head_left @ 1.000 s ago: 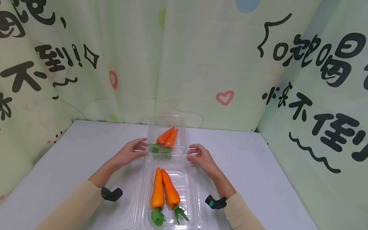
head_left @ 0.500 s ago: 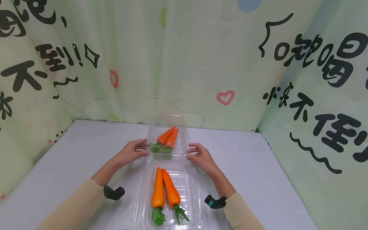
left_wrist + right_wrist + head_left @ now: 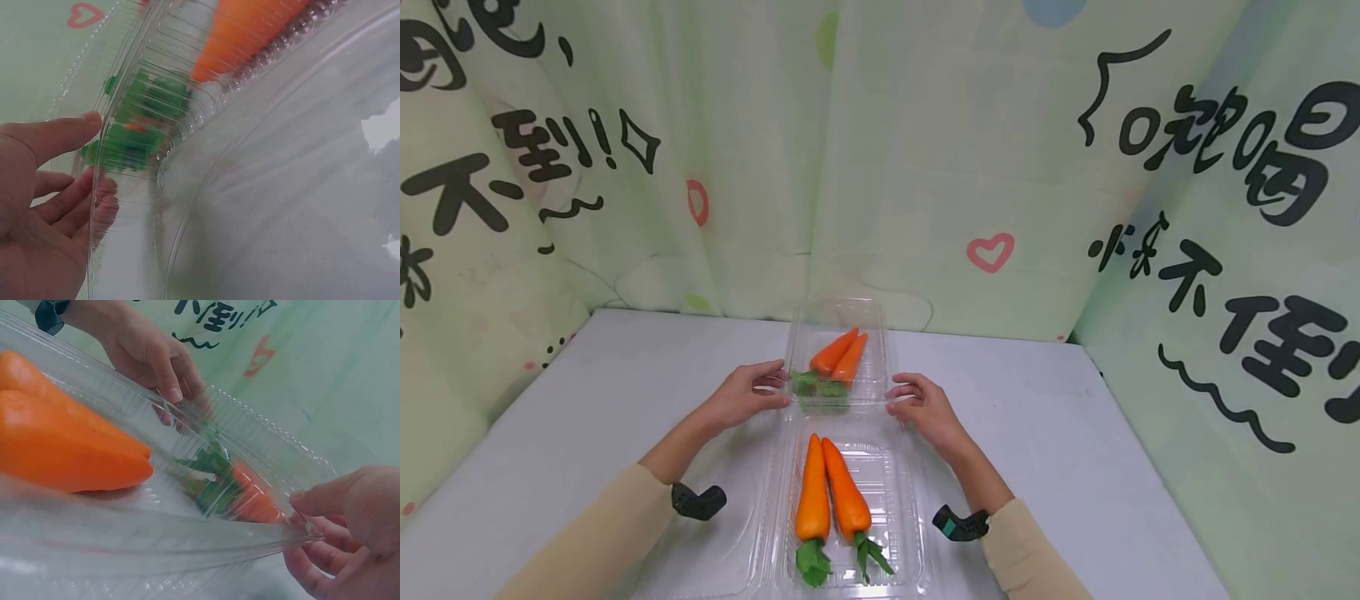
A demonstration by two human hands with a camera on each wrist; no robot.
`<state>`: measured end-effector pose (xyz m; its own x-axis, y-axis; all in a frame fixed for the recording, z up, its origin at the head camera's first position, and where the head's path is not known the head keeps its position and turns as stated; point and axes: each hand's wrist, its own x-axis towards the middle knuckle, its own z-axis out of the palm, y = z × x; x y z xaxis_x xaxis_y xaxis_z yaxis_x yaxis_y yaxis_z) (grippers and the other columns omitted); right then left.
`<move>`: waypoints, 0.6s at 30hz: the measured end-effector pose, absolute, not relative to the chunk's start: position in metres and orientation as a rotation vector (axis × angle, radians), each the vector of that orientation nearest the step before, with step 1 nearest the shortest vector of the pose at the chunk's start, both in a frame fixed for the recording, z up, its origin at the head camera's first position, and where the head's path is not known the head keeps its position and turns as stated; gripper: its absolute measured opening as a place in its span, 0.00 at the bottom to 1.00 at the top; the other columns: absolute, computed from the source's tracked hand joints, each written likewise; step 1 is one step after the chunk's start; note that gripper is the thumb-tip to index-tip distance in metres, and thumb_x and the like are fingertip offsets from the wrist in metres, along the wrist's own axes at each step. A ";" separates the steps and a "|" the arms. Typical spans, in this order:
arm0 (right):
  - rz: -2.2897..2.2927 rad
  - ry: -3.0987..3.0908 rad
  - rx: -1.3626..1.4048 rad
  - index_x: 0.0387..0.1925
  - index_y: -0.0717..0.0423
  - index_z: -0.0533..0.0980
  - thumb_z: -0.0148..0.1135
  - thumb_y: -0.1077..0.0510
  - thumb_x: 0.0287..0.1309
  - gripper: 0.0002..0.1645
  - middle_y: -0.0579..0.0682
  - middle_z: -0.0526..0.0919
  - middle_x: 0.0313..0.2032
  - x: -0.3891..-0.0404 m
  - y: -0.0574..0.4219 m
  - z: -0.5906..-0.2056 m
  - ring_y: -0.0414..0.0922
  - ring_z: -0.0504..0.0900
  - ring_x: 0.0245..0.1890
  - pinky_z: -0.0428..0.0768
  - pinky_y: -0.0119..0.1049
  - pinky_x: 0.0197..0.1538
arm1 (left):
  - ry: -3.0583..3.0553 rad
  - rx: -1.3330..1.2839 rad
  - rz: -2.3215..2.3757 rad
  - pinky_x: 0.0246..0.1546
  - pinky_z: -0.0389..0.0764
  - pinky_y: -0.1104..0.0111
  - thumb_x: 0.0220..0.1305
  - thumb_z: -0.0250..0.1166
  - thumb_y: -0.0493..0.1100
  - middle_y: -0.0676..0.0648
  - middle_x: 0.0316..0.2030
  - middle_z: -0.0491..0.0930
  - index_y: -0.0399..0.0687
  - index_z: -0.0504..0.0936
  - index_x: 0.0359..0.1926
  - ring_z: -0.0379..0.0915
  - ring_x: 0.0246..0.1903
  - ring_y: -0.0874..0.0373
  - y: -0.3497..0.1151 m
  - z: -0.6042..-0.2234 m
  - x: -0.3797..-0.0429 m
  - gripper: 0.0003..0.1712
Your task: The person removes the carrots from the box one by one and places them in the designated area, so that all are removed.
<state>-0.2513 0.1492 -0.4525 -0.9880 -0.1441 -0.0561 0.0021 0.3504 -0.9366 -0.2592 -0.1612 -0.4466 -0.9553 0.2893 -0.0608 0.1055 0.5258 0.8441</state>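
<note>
Two orange carrots (image 3: 812,492) with green tops lie in a clear plastic tray (image 3: 917,533) in the head view. Behind it stands a clear plastic box (image 3: 835,312) with two more carrots (image 3: 848,360), leaves toward me. My left hand (image 3: 748,396) is at the box's left near corner. In the left wrist view its thumb and fingers straddle the plastic edge, some fingers seen through it. My right hand (image 3: 923,408) is at the opposite corner. Its thumb and fingers pinch the rim from above and below in the right wrist view. Reflections blur the plastic's outlines.
A clear plastic flap (image 3: 718,558) lies left of the tray, partly off the frame. The table (image 3: 1022,467) is white, with a printed curtain (image 3: 902,167) hanging behind its back edge. A dark device (image 3: 698,502) sits at each wrist.
Over the last second my left hand shifts slightly right and meets the box's side. The right hand stays in place, and the carrots lie as before.
</note>
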 end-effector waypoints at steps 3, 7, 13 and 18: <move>-1.729 2.466 -0.110 0.58 0.58 0.71 0.64 0.60 0.59 0.26 0.58 0.82 0.47 -0.252 0.147 -0.451 0.44 0.82 0.37 0.84 0.35 0.46 | 2.571 0.329 1.397 0.59 0.75 0.51 0.61 0.67 0.43 0.36 0.59 0.75 0.35 0.59 0.71 0.72 0.59 0.41 -0.161 -0.447 -0.259 0.42; -1.753 2.443 -0.089 0.56 0.60 0.72 0.64 0.62 0.58 0.23 0.58 0.82 0.44 -0.253 0.147 -0.451 0.44 0.82 0.35 0.84 0.32 0.43 | 2.577 0.313 1.374 0.58 0.76 0.53 0.60 0.68 0.45 0.37 0.59 0.75 0.36 0.59 0.71 0.72 0.59 0.42 -0.160 -0.449 -0.261 0.43; -1.781 2.415 -0.086 0.55 0.63 0.73 0.64 0.64 0.58 0.22 0.57 0.81 0.41 -0.254 0.148 -0.452 0.44 0.81 0.33 0.83 0.29 0.40 | 2.584 0.311 1.378 0.57 0.77 0.54 0.60 0.69 0.44 0.37 0.60 0.75 0.36 0.59 0.71 0.73 0.59 0.42 -0.160 -0.450 -0.260 0.43; -1.793 2.411 -0.079 0.55 0.62 0.74 0.64 0.63 0.58 0.23 0.55 0.82 0.39 -0.254 0.148 -0.454 0.42 0.80 0.31 0.82 0.28 0.39 | 2.586 0.324 1.379 0.57 0.78 0.54 0.60 0.69 0.43 0.36 0.60 0.74 0.34 0.60 0.71 0.73 0.58 0.42 -0.159 -0.449 -0.259 0.43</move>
